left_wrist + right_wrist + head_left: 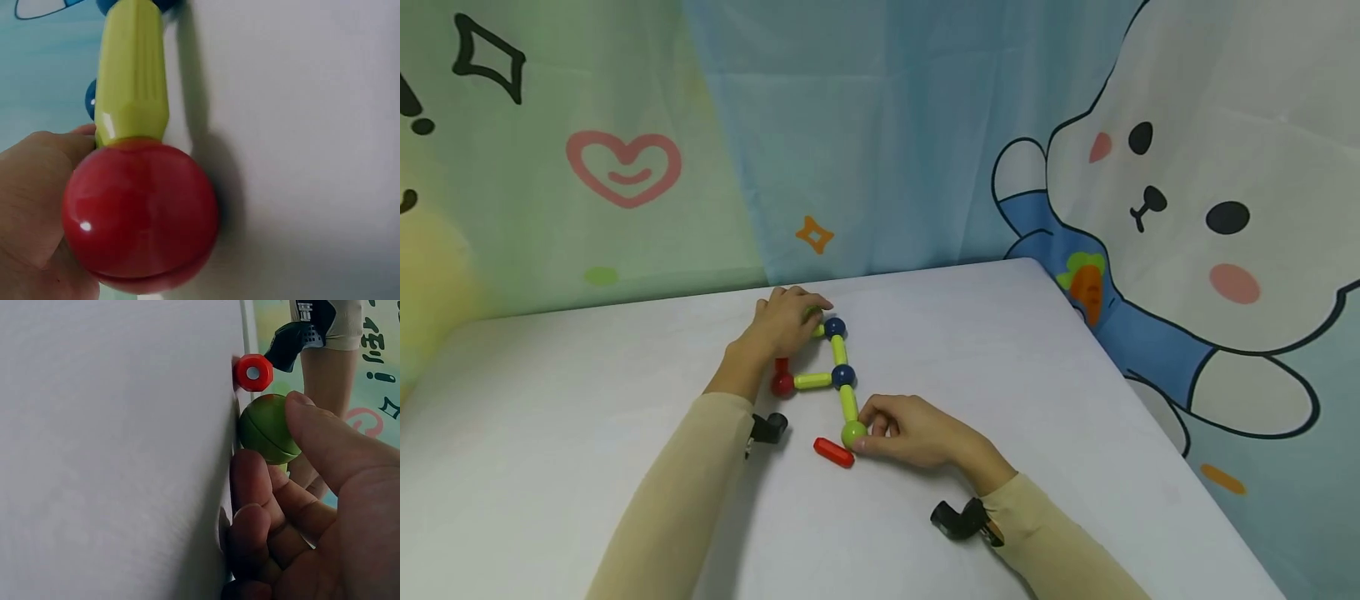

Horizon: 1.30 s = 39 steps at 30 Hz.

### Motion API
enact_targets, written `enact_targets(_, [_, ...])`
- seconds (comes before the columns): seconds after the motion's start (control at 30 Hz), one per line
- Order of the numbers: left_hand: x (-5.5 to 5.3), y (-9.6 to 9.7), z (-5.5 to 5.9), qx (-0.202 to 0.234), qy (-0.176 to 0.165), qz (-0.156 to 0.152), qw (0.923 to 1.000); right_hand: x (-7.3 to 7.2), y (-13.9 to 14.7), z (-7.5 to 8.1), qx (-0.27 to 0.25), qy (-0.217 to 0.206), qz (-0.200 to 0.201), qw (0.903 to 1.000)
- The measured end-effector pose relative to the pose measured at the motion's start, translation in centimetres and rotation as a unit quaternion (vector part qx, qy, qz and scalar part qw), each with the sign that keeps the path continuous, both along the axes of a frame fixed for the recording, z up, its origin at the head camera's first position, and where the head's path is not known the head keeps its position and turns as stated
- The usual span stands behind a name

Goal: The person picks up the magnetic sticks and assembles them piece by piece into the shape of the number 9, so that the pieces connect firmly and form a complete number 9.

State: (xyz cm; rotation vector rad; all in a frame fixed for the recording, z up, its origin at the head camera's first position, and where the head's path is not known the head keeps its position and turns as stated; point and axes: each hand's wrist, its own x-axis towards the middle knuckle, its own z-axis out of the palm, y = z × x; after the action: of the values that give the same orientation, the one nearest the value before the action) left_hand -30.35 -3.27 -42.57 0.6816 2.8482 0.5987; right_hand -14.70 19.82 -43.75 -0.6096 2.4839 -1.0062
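Note:
A frame of magnetic rods and balls lies on the white table. Its parts include a navy ball (843, 376), another navy ball (834, 327), a red ball (782, 383) and yellow-green rods (813, 381). My left hand (790, 321) grips the far left part of this frame, covering that corner; a bit of green shows by its fingers. The red ball (140, 215) and a yellow-green rod (132, 72) fill much of the left wrist view. With thumb and fingers, my right hand (917, 429) pinches the green ball (270, 429) at the frame's near end.
A loose red rod (833, 452) lies just beside the green ball, on the near left. The white table (1037, 375) runs back to a printed curtain (865, 150). Black wrist cameras sit on both sleeves.

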Motion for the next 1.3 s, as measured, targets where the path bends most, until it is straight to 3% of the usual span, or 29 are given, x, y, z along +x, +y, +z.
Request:
enact_targets(0.23, [-0.3,-0.1,0.0,-0.011,-0.008,0.001,0.9999,0.0,-0.1,0.0,0.004,-0.004,-0.003,1.0000])
enact_targets(0.43, [-0.2,-0.3,0.0,0.008,-0.009,-0.009,0.9999,0.1,-0.3,-0.1,-0.002,-0.014,-0.002,0.9999])
enact_targets(0.6, [-0.1,-0.6,-0.1,0.036,0.014,-0.002,0.9992,0.1,-0.4,0.0,-0.004,-0.011,0.007,0.9999])
enact_targets(0.73, [0.1,-0.9,0.6,0.076,0.040,-0.009,0.9963,0.1,-0.2,0.1,0.008,-0.005,0.003,1.0000])
enact_targets(0.9, [0.8,-2.1,1.8,0.111,0.068,-0.014,0.9913,0.0,-0.1,0.1,0.012,-0.006,-0.002,0.9999])
enact_targets(1.07, [1.8,-3.9,2.3,0.138,0.067,-0.026,0.9878,-0.1,-0.3,0.1,0.006,-0.011,-0.003,0.9999])
enact_targets(1.3, [3.5,-6.1,2.8,0.132,0.067,-0.037,0.9883,-0.1,-0.5,0.2,0.000,-0.016,-0.004,0.9999])
